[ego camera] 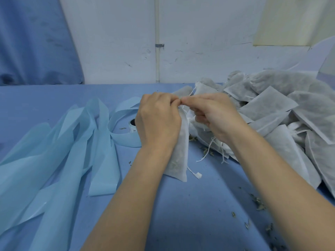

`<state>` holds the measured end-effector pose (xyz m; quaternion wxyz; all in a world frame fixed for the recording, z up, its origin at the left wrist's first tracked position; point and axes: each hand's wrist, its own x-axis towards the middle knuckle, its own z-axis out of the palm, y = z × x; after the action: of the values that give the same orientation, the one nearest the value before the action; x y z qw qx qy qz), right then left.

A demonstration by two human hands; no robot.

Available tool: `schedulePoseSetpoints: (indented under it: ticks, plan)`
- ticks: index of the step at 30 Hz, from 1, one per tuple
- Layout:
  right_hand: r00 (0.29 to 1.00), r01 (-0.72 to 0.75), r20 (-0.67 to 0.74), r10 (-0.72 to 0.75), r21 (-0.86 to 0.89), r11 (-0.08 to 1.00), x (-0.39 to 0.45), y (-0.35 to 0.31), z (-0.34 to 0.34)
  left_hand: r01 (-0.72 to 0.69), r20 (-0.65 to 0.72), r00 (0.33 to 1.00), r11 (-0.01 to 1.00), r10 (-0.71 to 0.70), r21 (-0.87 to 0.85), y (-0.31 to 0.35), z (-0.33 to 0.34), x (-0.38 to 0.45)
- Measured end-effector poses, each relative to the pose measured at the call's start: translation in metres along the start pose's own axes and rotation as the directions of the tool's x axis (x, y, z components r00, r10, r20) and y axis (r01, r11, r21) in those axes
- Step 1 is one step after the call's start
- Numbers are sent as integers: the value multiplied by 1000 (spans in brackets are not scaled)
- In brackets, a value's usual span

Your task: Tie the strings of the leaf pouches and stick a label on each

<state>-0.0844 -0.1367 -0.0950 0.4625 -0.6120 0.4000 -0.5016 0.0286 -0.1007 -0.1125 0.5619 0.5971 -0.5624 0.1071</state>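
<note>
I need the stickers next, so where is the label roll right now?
In the head view the label roll sits on the blue table just left of the left hand, ringed by curls of pale blue backing strip.

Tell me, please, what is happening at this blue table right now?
A person is working on one leaf pouch. The left hand and right hand meet at its top, pinching the string there, apparently tying it. A pile of pouches lies to the right, and blue backing strips trail from a label roll on the left.
</note>
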Motion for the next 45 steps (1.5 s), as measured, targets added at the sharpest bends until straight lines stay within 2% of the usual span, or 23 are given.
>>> schedulePoseSetpoints:
  ticks: [2, 3, 5, 8, 11, 13, 15, 20, 24, 26, 29, 31, 32, 33, 34, 37, 39, 41, 43, 45]
  plan:
    - [999, 40, -2, -41, -65, 997, 0, -2, -2, -82, 1, 997, 994, 82, 69, -1, 0, -1]
    - [999, 43, -10, -44, -58, 997, 0, -3, -4, -74, 15, 997, 995, 73, 62, -1, 0, 0]
    - [999, 36, -22, -36, -20, 999, 1, -3, -8, 36, 71, 997, 999, -34, -24, 0, -1, 4]
    - [999, 49, -10, -49, 10, 999, 2, -1, -7, 222, 223, 956, 967, -190, -129, 2, -3, 12]
    - [997, 57, 55, -61, 60, 997, 2, 4, 2, 392, 358, 891, 872, -280, -294, 3, -8, 17]
    - [993, 40, 106, -58, 162, 986, 0, 5, 9, 442, 404, 865, 831, -297, -337, 4, -13, 19]
    - [992, 37, 110, -62, 210, 977, -1, 6, 14, 452, 402, 861, 830, -310, -328, 4, -15, 21]
    - [994, 105, 12, -105, 20, 994, -2, 11, 11, 463, 283, 877, 843, -389, -275, 1, -15, 24]
    - [991, 132, -33, -131, 15, 991, -4, 9, 9, 444, 187, 896, 831, -404, -335, -7, -17, 28]
    - [988, 141, -65, -138, 40, 989, -4, 9, 9, 431, 203, 902, 829, -381, -358, -9, -17, 28]
    - [985, 111, -149, -88, 153, 982, -2, 10, 7, 453, 334, 881, 800, -334, -394, -10, -17, 29]
    - [976, 97, -216, -16, 369, 924, 1, 11, 5, 519, 445, 825, 780, -349, -349, -13, -18, 29]
    - [971, 103, -239, 18, 481, 871, 2, 11, 4, 574, 522, 765, 765, -376, -291, -14, -19, 28]
    - [965, 110, -257, 53, 578, 809, 4, 10, 2, 633, 620, 676, 744, -398, -212, -14, -20, 26]
    - [958, 117, -273, 91, 659, 743, 6, 10, 0, 683, 723, 559, 720, -406, -123, -15, -20, 24]
    - [920, 148, -330, 211, 792, 592, 9, 9, -7, 727, 925, 225, 685, -307, 50, -13, -18, 15]
    - [894, 192, -376, 245, 814, 549, 11, 11, -11, 774, 970, 86, 629, -225, 77, -9, -15, 12]
    - [872, 241, -421, 249, 813, 530, 12, 13, -12, 822, 980, 51, 565, -193, 68, -6, -12, 12]
    - [864, 262, -445, 238, 799, 542, 13, 15, -13, 872, 973, 105, 490, -206, 10, -6, -9, 12]
    - [878, 242, -428, 215, 784, 571, 13, 17, -13, 923, 950, 196, 373, -242, -95, -8, -7, 12]
